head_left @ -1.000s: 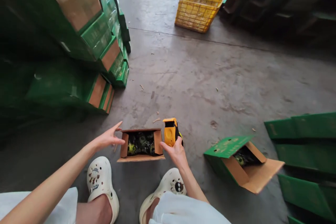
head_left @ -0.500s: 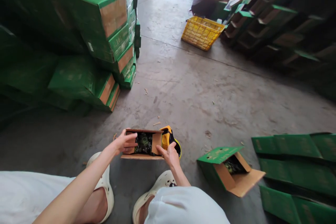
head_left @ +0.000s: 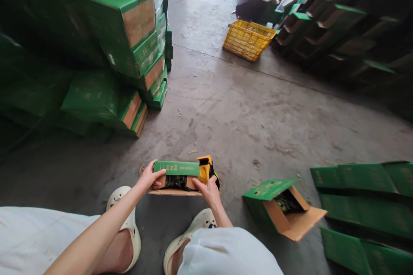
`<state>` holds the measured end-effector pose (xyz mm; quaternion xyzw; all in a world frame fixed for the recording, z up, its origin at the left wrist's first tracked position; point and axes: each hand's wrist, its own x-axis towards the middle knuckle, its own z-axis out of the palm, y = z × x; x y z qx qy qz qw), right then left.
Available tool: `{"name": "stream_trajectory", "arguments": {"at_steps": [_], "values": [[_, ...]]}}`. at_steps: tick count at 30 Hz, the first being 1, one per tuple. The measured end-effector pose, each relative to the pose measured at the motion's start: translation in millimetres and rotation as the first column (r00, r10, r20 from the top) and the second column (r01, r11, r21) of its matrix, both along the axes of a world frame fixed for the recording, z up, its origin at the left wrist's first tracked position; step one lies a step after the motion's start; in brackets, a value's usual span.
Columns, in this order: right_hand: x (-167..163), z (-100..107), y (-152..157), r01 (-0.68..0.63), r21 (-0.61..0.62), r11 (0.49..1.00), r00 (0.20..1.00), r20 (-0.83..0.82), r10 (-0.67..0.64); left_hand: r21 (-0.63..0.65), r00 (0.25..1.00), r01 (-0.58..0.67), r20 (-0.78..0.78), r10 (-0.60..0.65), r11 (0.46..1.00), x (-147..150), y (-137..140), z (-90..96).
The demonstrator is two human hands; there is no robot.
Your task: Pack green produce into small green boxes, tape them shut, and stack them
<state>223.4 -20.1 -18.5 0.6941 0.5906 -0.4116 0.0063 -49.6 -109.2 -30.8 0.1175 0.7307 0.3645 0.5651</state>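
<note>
Box (head_left: pixel 151 191): on the floor (head_left: pixel 226 111) between the person's shoes (head_left: pixel 130 223), opening partly covered.
Left hand (head_left: pixel 150 178): bent round the box's left end, gripping it, a finger over the corner of the green flap (head_left: pixel 180 168).
Right hand (head_left: pixel 208 187): thumb on the right brown end flap (head_left: pixel 190 184), fingers beside the tape dispenser (head_left: pixel 204 171); whether they clasp the box or only rest there, I cannot tell.
Green flap: tipped in over the far part of the opening; best eased down evenly from both ends so that it does not buckle.
Brown end flaps: better kept pressed inward beneath it, square to the walls.
Near flap (head_left: pixel 176 194): folded outward towards the person; hands should stay clear of its fold.
Dark contents (head_left: pixel 175 181): showing in the gap; any bulge is better patted level than crushed.
Tape dispenser: close by the box's right end; a knock from the right hand could shift it.
</note>
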Motion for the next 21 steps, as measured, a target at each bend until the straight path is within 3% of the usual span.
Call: {"name": "stream_trajectory", "arguments": {"at_steps": [2,5,8,11,13,15,17,21], "values": [[0.5,3.6,2.4,0.059,0.016,0.998,0.997,-0.047,-0.058,0.007,0.995,0.064,-0.071,-0.063,0.998,-3.4,0.7,-3.8],[-6.7,14.8,10.0,0.049,0.165,0.985,0.999,-0.013,-0.048,0.022,0.985,0.124,-0.124,-0.120,0.992,-10.0,4.5,-4.4],[-21.7,25.6,20.9,-0.177,0.309,0.934,0.974,0.189,0.122,0.029,0.981,0.152,-0.131,-0.147,0.988,-12.3,7.0,-2.5],[-34.7,29.8,31.1,-0.367,0.277,0.888,0.897,0.359,0.258,0.007,0.968,0.177,-0.180,-0.173,0.984,-9.2,7.4,2.6],[-38.5,29.3,35.3,-0.395,0.232,0.889,0.876,0.386,0.289,0.003,0.922,0.209,-0.333,-0.196,0.978,-4.4,2.9,8.8],[-38.8,27.9,37.2,-0.399,0.213,0.892,0.871,0.393,0.296,0.029,0.794,0.245,-0.580,-0.184,0.969,4.3,-9.0,16.5],[-37.7,27.3,37.5,-0.403,0.217,0.889,0.869,0.397,0.297,0.063,0.580,0.322,-0.802,-0.145,0.945,19.2,-27.6,23.1],[-36.7,29.3,37.1,-0.387,0.229,0.893,0.876,0.392,0.279,0.005,0.182,0.609,-0.974,-0.134,0.793,61.4,-61.4,23.6]]}}
